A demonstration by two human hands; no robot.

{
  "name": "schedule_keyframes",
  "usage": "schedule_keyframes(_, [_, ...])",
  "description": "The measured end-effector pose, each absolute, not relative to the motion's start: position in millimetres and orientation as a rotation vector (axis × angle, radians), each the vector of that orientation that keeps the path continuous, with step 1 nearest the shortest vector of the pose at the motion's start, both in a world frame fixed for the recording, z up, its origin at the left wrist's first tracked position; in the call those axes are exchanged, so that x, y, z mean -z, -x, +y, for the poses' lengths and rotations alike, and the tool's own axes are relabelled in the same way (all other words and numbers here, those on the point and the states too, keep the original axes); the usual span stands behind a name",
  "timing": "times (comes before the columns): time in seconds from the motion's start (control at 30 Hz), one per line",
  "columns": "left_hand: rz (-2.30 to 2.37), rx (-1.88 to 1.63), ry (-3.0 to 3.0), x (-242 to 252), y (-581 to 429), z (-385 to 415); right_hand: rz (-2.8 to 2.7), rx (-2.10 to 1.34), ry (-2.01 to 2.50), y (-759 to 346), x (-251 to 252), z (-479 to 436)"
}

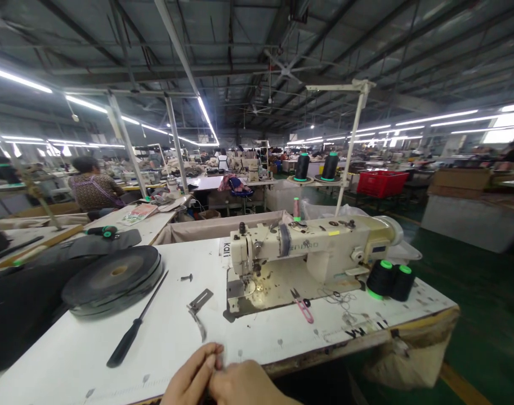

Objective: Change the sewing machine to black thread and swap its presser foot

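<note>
Left hand (191, 376) and right hand (243, 383) together at table's front edge, fingers curled in and touching; can't tell what, if anything, they grip. Just beyond, metal bracket (196, 308) lies on white table (164, 337), screwdriver (131, 333) left of it, pink snips (303, 308) right. Then tape roll (138, 273) left, sewing machine (316, 244) right. Farther back, red crate (382, 184).

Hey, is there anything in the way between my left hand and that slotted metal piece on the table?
Nothing visible stands between your left hand and the slotted metal piece; white tabletop shows between them. The black screwdriver lies off to the left, and the sewing machine stands to the right.
</note>
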State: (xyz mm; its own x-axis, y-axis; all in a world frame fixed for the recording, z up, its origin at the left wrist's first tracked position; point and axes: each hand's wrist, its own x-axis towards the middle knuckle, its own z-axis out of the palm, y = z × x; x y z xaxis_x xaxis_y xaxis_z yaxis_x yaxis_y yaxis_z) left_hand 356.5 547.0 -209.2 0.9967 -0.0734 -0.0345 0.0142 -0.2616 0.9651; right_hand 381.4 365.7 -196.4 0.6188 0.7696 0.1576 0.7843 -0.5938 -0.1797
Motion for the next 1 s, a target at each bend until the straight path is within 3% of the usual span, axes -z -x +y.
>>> schedule_keyframes(0.1, [-0.137, 0.136, -1.775, 198.0, -372.9, 525.2, -1.275, 0.18, 2.616, -382.3, 202.2, 360.2])
schedule_keyframes(0.33, [-0.091, 0.244, -1.422, 176.8, -396.2, 495.4, -1.069, -0.068, 2.424, -375.6, 197.8, 332.1])
schedule_keyframes(0.53, [-0.129, 0.213, -1.32, 175.7, -398.9, 504.1, -0.449, 0.257, 2.075, -403.5, 174.3, 297.4])
schedule_keyframes(0.8, [-0.094, 0.157, -1.139, 158.4, -386.2, 504.7, 0.027, -0.233, 1.044, -467.5, 145.0, 290.6])
schedule_keyframes(1.0, [-0.062, 0.211, -1.136, 164.2, -385.9, 511.0, 0.111, -0.555, 0.67, -488.8, 136.2, 291.1])
